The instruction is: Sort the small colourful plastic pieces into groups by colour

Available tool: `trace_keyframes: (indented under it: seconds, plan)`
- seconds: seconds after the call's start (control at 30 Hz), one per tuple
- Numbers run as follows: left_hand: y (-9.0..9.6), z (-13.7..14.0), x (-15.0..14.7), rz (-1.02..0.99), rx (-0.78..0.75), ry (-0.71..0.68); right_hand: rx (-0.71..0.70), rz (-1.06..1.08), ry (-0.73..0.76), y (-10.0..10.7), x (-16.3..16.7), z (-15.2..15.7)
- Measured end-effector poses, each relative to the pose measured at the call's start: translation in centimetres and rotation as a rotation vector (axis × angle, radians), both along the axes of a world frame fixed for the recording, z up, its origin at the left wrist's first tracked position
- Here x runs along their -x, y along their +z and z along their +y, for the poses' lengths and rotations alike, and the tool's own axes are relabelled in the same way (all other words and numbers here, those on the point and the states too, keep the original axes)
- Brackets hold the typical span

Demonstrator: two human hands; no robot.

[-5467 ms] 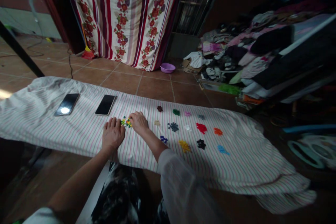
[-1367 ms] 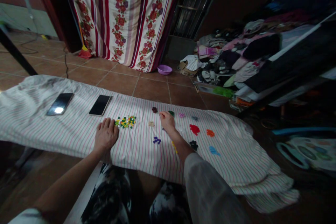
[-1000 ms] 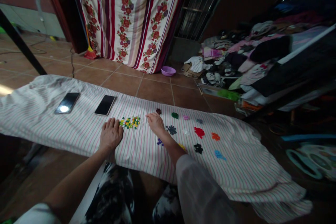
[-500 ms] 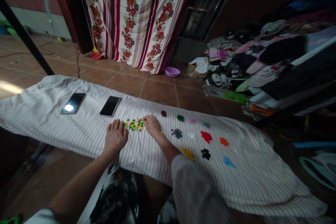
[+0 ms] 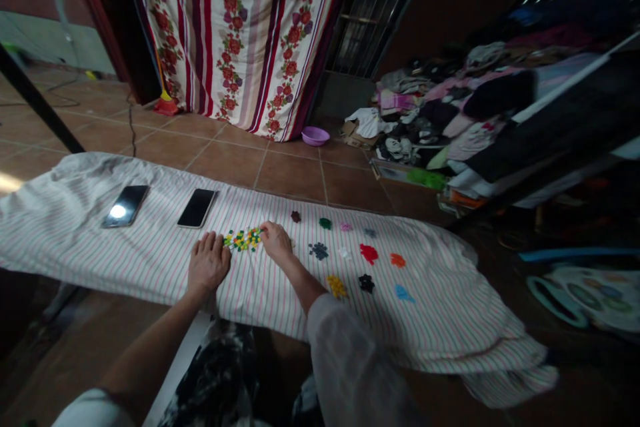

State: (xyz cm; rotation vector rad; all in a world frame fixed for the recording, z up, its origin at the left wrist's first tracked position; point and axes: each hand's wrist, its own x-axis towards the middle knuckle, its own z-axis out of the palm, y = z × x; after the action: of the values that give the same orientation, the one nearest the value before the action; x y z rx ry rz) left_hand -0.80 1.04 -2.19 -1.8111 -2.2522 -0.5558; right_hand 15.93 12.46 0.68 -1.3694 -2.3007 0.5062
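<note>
A loose pile of small green, yellow, orange and white pieces (image 5: 242,239) lies on the striped cloth (image 5: 150,253). My left hand (image 5: 207,265) rests flat on the cloth at the pile's left edge, fingers stretched out and nothing under them that I can see. At the right end of the pile, my right hand (image 5: 277,243) has its fingertips drawn together on the pieces. Whatever sits between those fingers is too small to make out. Part of a pale heap behind the right hand is hidden.
Single-colour heaps spread to the right: brown (image 5: 296,217), dark green (image 5: 325,223), grey (image 5: 319,251), red (image 5: 369,253), yellow (image 5: 337,286), black (image 5: 367,283), orange (image 5: 398,259) and blue (image 5: 404,293). Two phones (image 5: 197,208) lie to the left. A purple basin (image 5: 315,136) stands on the floor beyond.
The whole view has shifted, so the cloth and heaps appear further left. Both hands stay at the mixed pile, the right one still with fingertips at its right end.
</note>
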Motion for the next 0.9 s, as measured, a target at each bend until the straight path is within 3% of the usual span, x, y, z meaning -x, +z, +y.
trace_keyframes:
  seconds: [0.2, 0.63, 0.9]
  plan:
    - [0.0, -0.1, 0.1, 0.043, -0.012, -0.011, 0.02, 0.071, -0.044, 1.2, -2.2, 0.3]
    - [0.0, -0.2, 0.0, 0.011, 0.006, -0.023, 0.014, 0.132, -0.352, 0.1, -12.9, 4.1]
    - [-0.1, 0.0, 0.1, 0.049, 0.009, -0.029, -0.022, 0.097, -0.566, -0.4, -16.8, 5.9]
